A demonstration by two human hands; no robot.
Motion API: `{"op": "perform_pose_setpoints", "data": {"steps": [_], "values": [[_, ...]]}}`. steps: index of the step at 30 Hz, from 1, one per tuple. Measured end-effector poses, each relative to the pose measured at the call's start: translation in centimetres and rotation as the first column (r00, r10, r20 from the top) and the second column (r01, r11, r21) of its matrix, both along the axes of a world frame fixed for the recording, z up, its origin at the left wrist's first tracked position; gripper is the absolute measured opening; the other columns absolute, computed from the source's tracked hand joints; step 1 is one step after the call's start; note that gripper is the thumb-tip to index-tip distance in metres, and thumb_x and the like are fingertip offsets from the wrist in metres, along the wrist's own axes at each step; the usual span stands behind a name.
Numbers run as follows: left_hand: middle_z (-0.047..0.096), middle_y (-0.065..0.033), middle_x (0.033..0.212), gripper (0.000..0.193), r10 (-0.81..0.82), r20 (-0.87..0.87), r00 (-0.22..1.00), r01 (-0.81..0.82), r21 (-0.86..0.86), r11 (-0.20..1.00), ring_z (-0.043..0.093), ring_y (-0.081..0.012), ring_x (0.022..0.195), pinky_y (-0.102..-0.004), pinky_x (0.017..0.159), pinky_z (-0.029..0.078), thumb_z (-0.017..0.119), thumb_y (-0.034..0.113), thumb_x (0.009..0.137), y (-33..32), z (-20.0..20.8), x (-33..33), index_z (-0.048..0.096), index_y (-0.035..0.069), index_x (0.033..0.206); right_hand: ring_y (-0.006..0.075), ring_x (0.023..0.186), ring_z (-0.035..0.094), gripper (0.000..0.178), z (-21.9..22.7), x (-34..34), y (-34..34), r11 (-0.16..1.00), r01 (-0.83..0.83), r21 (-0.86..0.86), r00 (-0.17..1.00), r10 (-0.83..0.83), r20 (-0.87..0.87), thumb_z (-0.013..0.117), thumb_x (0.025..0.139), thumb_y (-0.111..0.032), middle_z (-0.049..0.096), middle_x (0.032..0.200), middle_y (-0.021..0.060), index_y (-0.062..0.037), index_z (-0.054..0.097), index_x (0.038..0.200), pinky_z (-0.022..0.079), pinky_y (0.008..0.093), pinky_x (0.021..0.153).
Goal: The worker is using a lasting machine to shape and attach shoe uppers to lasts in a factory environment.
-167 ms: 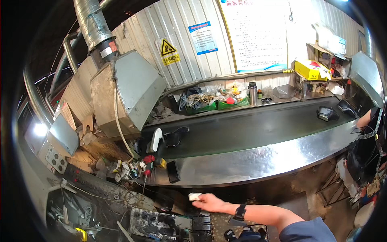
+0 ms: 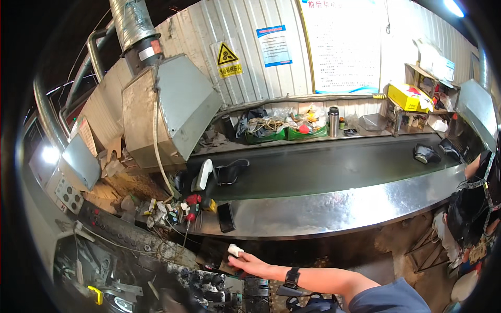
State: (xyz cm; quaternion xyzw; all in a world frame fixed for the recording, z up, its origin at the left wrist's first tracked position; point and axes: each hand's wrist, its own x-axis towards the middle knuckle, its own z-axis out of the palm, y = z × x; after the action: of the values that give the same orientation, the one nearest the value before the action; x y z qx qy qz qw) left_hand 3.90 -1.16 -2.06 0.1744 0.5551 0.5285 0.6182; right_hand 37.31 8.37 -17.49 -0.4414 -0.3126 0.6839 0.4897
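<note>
A: You have a small white piece [image 2: 235,250] at the fingertips of your right hand [image 2: 251,266], at its eleven o'clock. How should you handle it?

B: Lightly, I'd say. Your thumb and fingers are closed on it, and much of it sticks out past them, so a firm but gentle pinch should suit; too loose and it could slip into the dark gap below.

A: What should you watch around it?

B: The metal ledge [image 2: 308,214] lies at your hand's one o'clock, with a black phone-like slab [image 2: 226,218] on it at eleven. Past that, between ten and eleven, sits a red tool [image 2: 193,201]. Give both room, and mind the dark knobbed machine part [image 2: 204,283] at eight o'clock, which could catch your knuckles.

A: And farther off?

B: On the dark belt [image 2: 323,167], you have a white-soled shoe [image 2: 202,176] and a black shoe [image 2: 231,172] between eleven and twelve, well apart from your hand.

A: How is your arm set?

B: Your right forearm comes in from between three and four o'clock, reaching almost level across the view, a black wristwatch [image 2: 292,278] at the wrist. It looks well stretched, so a little more bend at the elbow would likely steady your fingertips.

A: And your left hand?

B: It is out of view, so I cannot tell whether it is open or holding anything.
</note>
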Motion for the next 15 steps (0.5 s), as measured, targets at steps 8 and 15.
{"op": "perform_pose_setpoints", "data": {"steps": [8, 15], "values": [[0.064, -0.0212, 0.122, 0.056, -0.56, -0.533, 0.635, 0.671, 0.019, 0.741, 0.062, -0.0323, 0.113, -0.043, 0.1, 0.049, 0.078, 0.019, 0.085, 6.5, -11.8, 9.2, 0.055, 0.0, 0.131, 0.0049, 0.06, 0.054, 0.039, 0.3, 7.6, -5.0, 0.928, 0.353, -0.122, 0.875, -0.374, -0.307, 0.072, 0.095, -0.031, 0.062, 0.088, -0.0055, -0.016, 0.056, 0.128, 0.042, 0.0244, 0.048], [0.038, -0.0133, 0.158, 0.094, -0.93, -0.186, 0.316, 0.939, -0.078, 0.335, 0.044, -0.0436, 0.138, -0.0536, 0.113, 0.04, 0.076, 0.04, 0.088, 14.8, -21.1, 19.4, 0.018, 0.021, 0.161, 0.0064, 0.07, 0.06, 0.037, 3.4, 19.5, -7.8, 0.798, 0.601, -0.033, 0.796, -0.595, 0.108, 0.077, 0.091, -0.026, 0.069, 0.096, 0.0001, -0.0051, 0.068, 0.12, 0.044, 0.0217, 0.05]]}}
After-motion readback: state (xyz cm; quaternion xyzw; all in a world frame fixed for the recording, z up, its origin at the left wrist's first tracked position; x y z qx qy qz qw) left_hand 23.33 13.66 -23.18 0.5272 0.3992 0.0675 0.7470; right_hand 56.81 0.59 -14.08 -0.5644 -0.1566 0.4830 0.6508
